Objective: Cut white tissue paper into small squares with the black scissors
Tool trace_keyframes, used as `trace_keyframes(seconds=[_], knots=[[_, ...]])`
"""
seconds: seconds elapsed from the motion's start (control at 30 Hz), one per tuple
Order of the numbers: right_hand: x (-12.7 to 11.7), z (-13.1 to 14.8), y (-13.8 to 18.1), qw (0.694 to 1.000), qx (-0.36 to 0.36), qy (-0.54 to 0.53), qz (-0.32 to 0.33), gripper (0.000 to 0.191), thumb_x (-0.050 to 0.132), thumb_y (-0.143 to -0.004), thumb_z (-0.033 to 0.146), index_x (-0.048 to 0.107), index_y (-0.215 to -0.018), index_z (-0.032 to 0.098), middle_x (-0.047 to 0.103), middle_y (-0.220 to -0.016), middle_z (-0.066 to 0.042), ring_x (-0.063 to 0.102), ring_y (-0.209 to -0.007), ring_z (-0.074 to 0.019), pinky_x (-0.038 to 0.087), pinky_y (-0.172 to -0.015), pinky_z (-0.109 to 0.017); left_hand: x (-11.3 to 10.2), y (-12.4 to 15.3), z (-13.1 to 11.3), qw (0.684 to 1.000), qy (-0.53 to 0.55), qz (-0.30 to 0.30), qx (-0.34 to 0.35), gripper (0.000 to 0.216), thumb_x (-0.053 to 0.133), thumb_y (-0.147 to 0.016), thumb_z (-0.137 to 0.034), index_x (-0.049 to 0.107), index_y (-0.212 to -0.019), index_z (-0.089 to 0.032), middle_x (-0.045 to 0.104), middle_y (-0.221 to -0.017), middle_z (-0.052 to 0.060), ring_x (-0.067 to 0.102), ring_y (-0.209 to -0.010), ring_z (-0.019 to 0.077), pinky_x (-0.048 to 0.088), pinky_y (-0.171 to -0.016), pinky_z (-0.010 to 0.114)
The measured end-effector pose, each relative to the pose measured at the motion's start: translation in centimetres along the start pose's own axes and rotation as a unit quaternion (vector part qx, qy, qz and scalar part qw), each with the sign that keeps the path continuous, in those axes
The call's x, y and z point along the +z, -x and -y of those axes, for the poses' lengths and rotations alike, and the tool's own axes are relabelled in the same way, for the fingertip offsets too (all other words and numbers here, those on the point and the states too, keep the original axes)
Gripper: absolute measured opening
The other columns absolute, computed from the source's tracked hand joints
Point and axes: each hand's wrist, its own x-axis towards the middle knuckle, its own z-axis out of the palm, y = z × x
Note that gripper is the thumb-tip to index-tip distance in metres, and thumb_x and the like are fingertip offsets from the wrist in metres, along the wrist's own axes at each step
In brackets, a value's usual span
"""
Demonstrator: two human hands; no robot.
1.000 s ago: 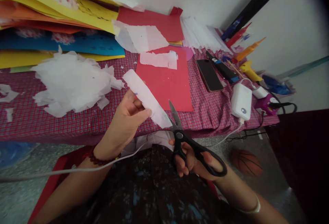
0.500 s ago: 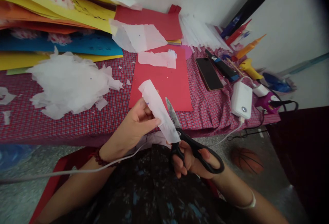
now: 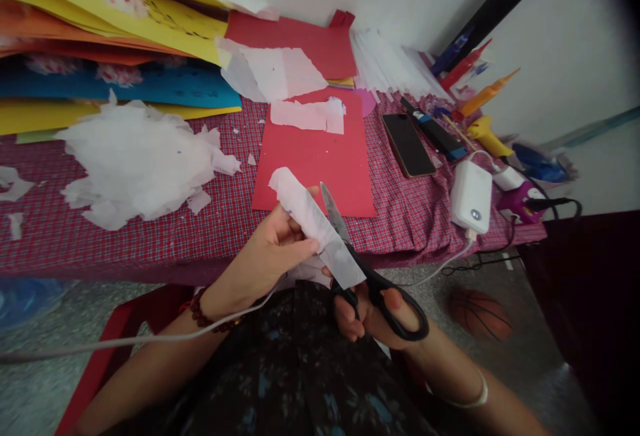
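Observation:
My left hand [image 3: 277,243] pinches a strip of white tissue paper [image 3: 317,226] between thumb and fingers. Black-handled scissors [image 3: 334,213] are in my right hand [image 3: 380,313], thumb through the larger loop and fingers through the other. One blade points up and away along the strip's right edge; the strip's near end overlaps the handles, and the other blade is hidden behind the paper. Beyond the hands lies a sheet of red card [image 3: 325,169], with a torn white paper piece [image 3: 303,116] on it. To the left, a heap of white paper pieces [image 3: 140,163] rests on the checked tablecloth [image 3: 230,203].
Stacked yellow, orange and blue card [image 3: 165,86] fills the back left. At right are a phone [image 3: 409,145], a white power bank [image 3: 471,196], glue-like tubes [image 3: 489,94] and cables. A white cable [image 3: 150,337] crosses my left wrist. A basketball [image 3: 480,314] lies on the floor.
The paper strip has shifted slightly right and toward me in my left hand, its lower end now further over the scissor handles. My right hand has tilted the scissors a little.

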Motion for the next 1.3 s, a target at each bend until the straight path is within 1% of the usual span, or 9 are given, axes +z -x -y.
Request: trace_keyframes(seconds=[0.1, 0.23, 0.4, 0.5, 0.6, 0.73, 0.9, 1.17, 1.3], knots=[[0.0, -0.1, 0.0, 0.999, -0.011, 0.030, -0.024, 0.058, 0.069, -0.083, 0.073, 0.060, -0.100, 0.019, 0.054, -0.073, 0.003, 0.043, -0.052, -0.0076, 0.037, -0.050, -0.021, 0.0, 0.1, -0.1, 1.000, -0.010, -0.014, 0.010, 0.066, 0.076, -0.079, -0.010, 0.058, -0.140, -0.024, 0.072, -0.116, 0.005, 0.067, -0.092, 0.0144, 0.055, -0.080, 0.025], [-0.3, -0.2, 0.3, 0.998, 0.002, 0.051, -0.048, 0.057, 0.073, -0.084, 0.067, 0.061, -0.109, 0.018, 0.055, -0.070, 0.005, 0.038, -0.044, -0.0048, 0.033, -0.041, -0.017, -0.1, 0.2, -0.1, 1.000, 0.012, -0.025, 0.011, 0.061, 0.079, -0.076, -0.010, 0.062, -0.133, -0.025, 0.072, -0.116, 0.005, 0.067, -0.101, 0.0183, 0.054, -0.085, 0.027], [-0.5, -0.4, 0.5, 0.999, 0.007, 0.034, -0.033, 0.055, 0.074, -0.084, 0.065, 0.063, -0.111, 0.018, 0.056, -0.070, 0.005, 0.038, -0.042, -0.0039, 0.035, -0.040, -0.016, -0.2, -0.5, -0.4, 0.988, 0.152, 0.021, 0.014, 0.054, 0.083, -0.075, -0.025, 0.067, -0.126, -0.022, 0.073, -0.118, 0.007, 0.066, -0.112, 0.0229, 0.052, -0.098, 0.034], [-0.3, -0.3, 0.6, 1.000, 0.008, 0.020, -0.012, 0.051, 0.073, -0.085, 0.065, 0.064, -0.105, 0.018, 0.056, -0.069, 0.005, 0.038, -0.043, -0.0035, 0.035, -0.040, -0.015, 0.1, -1.4, -1.0, 0.968, 0.249, 0.039, 0.011, 0.050, 0.079, -0.077, -0.031, 0.067, -0.124, -0.019, 0.074, -0.113, 0.007, 0.068, -0.110, 0.0236, 0.051, -0.104, 0.041], [-0.1, -0.2, 0.5, 1.000, 0.023, 0.016, -0.005, 0.053, 0.071, -0.085, 0.068, 0.065, -0.092, 0.016, 0.052, -0.062, 0.006, 0.036, -0.041, -0.0034, 0.033, -0.038, -0.015, 0.2, -1.9, -1.7, 0.956, 0.290, 0.023, 0.039, 0.049, 0.078, -0.076, -0.026, 0.066, -0.123, -0.020, 0.074, -0.100, 0.003, 0.069, -0.098, 0.0202, 0.054, -0.102, 0.042], [-0.2, -0.2, 0.5, 0.999, 0.038, 0.016, 0.002, 0.061, 0.067, -0.082, 0.075, 0.062, -0.075, 0.015, 0.047, -0.052, 0.007, 0.034, -0.037, -0.0038, 0.030, -0.035, -0.016, -0.4, -1.9, -2.6, 0.966, 0.251, -0.001, 0.067, 0.054, 0.081, -0.071, -0.024, 0.068, -0.123, -0.025, 0.071, -0.094, 0.000, 0.067, -0.087, 0.0157, 0.056, -0.089, 0.032], [-0.4, -0.4, 0.5, 0.999, 0.038, 0.003, -0.002, 0.060, 0.068, -0.082, 0.075, 0.065, -0.080, 0.015, 0.047, -0.053, 0.007, 0.034, -0.037, -0.0043, 0.030, -0.034, -0.017, -1.5, -1.5, -3.6, 0.989, 0.097, -0.026, 0.107, 0.053, 0.086, -0.064, -0.022, 0.074, -0.115, -0.028, 0.067, -0.087, -0.002, 0.059, -0.073, 0.0121, 0.052, -0.067, 0.023], [-0.9, -1.0, 0.7, 0.999, 0.040, 0.023, -0.006, 0.059, 0.069, -0.082, 0.074, 0.062, -0.078, 0.016, 0.048, -0.057, 0.005, 0.035, -0.039, -0.0047, 0.029, -0.036, -0.018, -1.7, -1.4, -3.7, 0.991, 0.079, -0.071, 0.087, 0.036, 0.081, -0.070, -0.013, 0.074, -0.104, -0.021, 0.066, -0.074, -0.004, 0.059, -0.064, 0.0070, 0.051, -0.063, 0.018], [-0.9, -1.1, 0.8, 0.999, 0.040, 0.006, 0.010, 0.061, 0.070, -0.080, 0.075, 0.065, -0.096, 0.017, 0.054, -0.069, 0.003, 0.042, -0.048, -0.0071, 0.037, -0.047, -0.020, -1.3, -1.2, -3.5, 0.990, 0.079, -0.076, 0.084, 0.037, 0.080, -0.072, -0.012, 0.070, -0.106, -0.021, 0.066, -0.074, -0.006, 0.063, -0.065, 0.0068, 0.052, -0.063, 0.017]])
